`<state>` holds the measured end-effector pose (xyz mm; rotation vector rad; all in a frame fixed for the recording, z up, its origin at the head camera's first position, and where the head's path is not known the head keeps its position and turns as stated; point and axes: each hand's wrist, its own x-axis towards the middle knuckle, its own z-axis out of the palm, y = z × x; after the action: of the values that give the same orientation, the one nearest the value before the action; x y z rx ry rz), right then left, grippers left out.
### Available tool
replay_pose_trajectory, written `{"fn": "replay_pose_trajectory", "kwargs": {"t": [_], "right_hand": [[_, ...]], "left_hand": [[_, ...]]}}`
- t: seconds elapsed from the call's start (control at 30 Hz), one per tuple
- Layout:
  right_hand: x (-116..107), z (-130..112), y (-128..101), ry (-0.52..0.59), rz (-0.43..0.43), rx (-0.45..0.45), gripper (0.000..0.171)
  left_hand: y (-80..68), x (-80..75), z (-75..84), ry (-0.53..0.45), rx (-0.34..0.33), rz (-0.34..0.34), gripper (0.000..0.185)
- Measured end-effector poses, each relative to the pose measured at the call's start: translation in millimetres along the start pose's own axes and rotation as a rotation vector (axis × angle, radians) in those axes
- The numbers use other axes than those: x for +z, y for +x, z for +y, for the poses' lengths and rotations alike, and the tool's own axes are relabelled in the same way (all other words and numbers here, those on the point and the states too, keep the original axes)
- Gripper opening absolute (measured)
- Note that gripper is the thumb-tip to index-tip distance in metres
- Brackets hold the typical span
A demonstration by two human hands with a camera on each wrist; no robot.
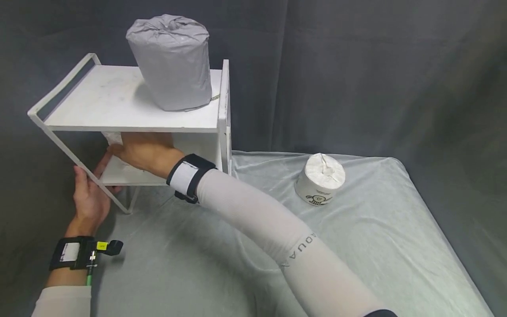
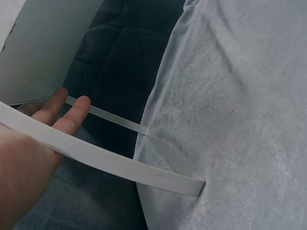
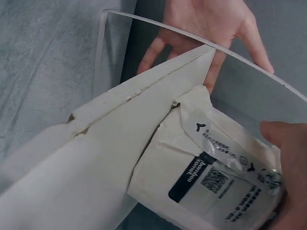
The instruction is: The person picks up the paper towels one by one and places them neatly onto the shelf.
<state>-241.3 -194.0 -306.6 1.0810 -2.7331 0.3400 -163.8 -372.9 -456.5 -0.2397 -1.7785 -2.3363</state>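
Note:
My right hand (image 1: 148,149) reaches in under the top board of a small white two-tier shelf (image 1: 99,105). It grips a white wrapped paper pack (image 3: 206,177), printed with a black label and a square code, on the lower board (image 3: 96,148). The thumb lies along the pack's side in the right wrist view; the other fingers are mostly hidden. My left hand (image 1: 91,200) is at the shelf's left side frame (image 2: 96,153), palm against the slanted bar. Its fingers are extended past the bar, around the lower board's end.
A large wrapped roll (image 1: 174,66) stands on the top board. To the right, a smaller paper-wrapped toilet roll (image 1: 320,180) stands on the grey cloth-covered table (image 1: 376,237). A dark curtain (image 1: 356,79) hangs behind.

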Motion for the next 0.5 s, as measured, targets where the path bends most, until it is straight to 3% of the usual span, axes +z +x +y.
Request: {"fn": "replay_pose_trajectory", "kwargs": {"t": [0.2,0.37,0.5], "right_hand": [[-5.1,0.4,-19.3,-0.211,0.114,-0.143,0.076],[-15.3,-2.0,-40.0,-0.224,0.088,-0.182,0.065],[-24.1,-3.0,-59.3,-0.192,0.020,-0.148,0.072]], "left_hand": [[-0.1,-1.1,-2.4,-0.023,0.005,-0.001,0.089],[-0.3,-1.3,-2.5,-0.028,0.037,0.016,0.089],[-0.7,-0.7,-2.8,-0.024,0.056,0.015,0.087]]}}
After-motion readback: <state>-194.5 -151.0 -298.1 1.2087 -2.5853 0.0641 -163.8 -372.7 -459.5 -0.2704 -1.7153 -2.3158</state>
